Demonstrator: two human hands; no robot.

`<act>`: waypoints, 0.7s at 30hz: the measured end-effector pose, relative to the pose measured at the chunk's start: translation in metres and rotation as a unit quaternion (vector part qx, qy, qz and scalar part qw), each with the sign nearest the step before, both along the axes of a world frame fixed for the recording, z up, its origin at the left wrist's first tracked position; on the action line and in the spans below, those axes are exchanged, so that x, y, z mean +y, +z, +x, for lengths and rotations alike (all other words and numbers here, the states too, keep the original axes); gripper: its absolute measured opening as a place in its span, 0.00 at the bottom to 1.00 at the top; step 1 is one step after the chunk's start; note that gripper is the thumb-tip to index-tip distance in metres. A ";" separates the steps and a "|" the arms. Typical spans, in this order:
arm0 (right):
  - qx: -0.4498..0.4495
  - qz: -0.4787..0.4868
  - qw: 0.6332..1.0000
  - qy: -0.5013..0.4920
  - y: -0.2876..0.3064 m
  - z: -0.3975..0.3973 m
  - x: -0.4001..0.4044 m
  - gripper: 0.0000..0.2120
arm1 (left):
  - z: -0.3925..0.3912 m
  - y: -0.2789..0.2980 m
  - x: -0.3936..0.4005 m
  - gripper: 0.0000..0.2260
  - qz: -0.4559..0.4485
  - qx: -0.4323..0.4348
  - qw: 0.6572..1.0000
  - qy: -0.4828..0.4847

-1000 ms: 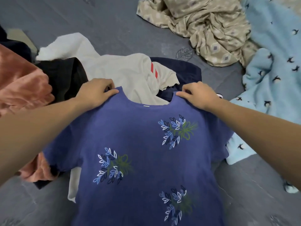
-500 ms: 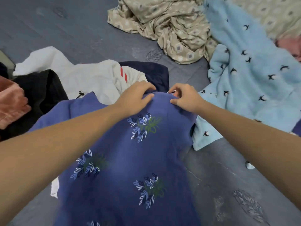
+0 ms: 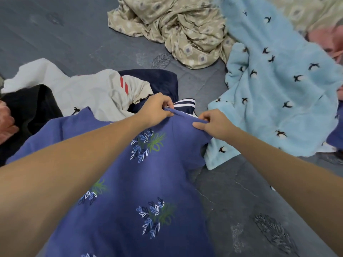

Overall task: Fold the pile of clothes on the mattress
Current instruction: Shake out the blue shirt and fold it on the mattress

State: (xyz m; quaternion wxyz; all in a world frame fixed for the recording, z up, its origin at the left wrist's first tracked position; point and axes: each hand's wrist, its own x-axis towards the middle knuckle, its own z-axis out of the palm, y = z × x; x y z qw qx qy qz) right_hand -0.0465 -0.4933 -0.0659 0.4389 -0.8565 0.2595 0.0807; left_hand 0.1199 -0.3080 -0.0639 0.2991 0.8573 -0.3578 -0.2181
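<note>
**One Shirt Started, Lots More to Fold**

The blue shirt (image 3: 141, 191) with little leaf pictures lies flat on the gray mattress (image 3: 241, 201), close to the person. The left hand (image 3: 155, 110) pinches the top edge of the shirt. The right hand (image 3: 213, 125) pinches the same edge, just beside it. Both hands grasp the cloth near the shoulder.

I think the folding has only just begun. No folded clothes show anywhere. The white shirt (image 3: 83, 89), the black cloth (image 3: 31, 106) and the dark navy piece (image 3: 157, 80) sit in a messy pile behind the blue shirt. The light blue blanket (image 3: 278, 89) and the tan sheet (image 3: 176, 30) lie crumpled too. Almost everything is left to do.
</note>
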 end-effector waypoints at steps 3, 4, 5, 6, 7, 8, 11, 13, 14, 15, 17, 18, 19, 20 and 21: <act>-0.020 0.054 0.998 -0.030 0.004 -0.011 0.000 0.14 | -0.013 -0.002 0.001 0.09 -0.029 -0.027 0.998 0.041; -0.022 0.066 0.997 -0.036 0.005 -0.014 0.001 0.14 | -0.022 -0.001 0.002 0.11 -0.032 -0.047 0.997 0.052; -0.025 0.074 0.996 -0.045 0.007 -0.016 0.002 0.13 | -0.034 0.001 0.003 0.12 -0.040 -0.075 0.995 0.058; -0.028 0.083 0.994 -0.059 0.009 -0.016 0.003 0.11 | -0.048 0.004 0.005 0.12 -0.052 -0.103 0.992 0.059; -0.029 0.091 0.993 -0.073 0.012 -0.017 0.004 0.08 | -0.066 0.007 0.007 0.10 -0.069 -0.121 0.988 0.062; -0.029 0.102 0.991 -0.087 0.015 -0.017 0.004 0.06 | -0.085 0.008 0.009 0.08 -0.082 -0.123 0.987 0.070; -0.025 0.137 0.984 -0.112 0.025 -0.020 0.005 0.06 | -0.147 -0.002 0.020 0.09 -0.071 -0.072 0.989 0.111; -0.018 0.147 0.982 -0.119 0.031 -0.022 0.003 0.07 | -0.183 -0.018 0.026 0.12 -0.036 -0.063 0.992 0.102; -0.016 0.148 0.982 -0.119 0.032 -0.022 0.001 0.07 | -0.195 -0.025 0.029 0.14 -0.011 -0.094 0.992 0.078; -0.014 0.149 0.982 -0.118 0.032 -0.022 -0.001 0.07 | -0.204 -0.033 0.031 0.18 0.018 -0.137 0.989 0.046; -0.003 0.147 0.982 -0.119 0.030 -0.023 -0.006 0.07 | -0.210 -0.045 0.033 0.24 0.066 -0.217 0.974 -0.019; 0.002 0.147 0.982 -0.122 0.028 -0.024 -0.008 0.08 | -0.210 -0.052 0.033 0.26 0.076 -0.249 0.964 -0.050; 0.004 0.152 0.980 -0.127 0.025 -0.024 -0.009 0.08 | -0.209 -0.057 0.031 0.26 0.079 -0.281 0.953 -0.081; 0.005 0.156 0.979 -0.132 0.023 -0.024 -0.010 0.08 | -0.208 -0.063 0.029 0.24 0.074 -0.314 0.940 -0.113; 0.003 0.157 0.978 -0.136 0.020 -0.024 -0.011 0.07 | -0.207 -0.068 0.025 0.22 0.064 -0.347 0.925 -0.140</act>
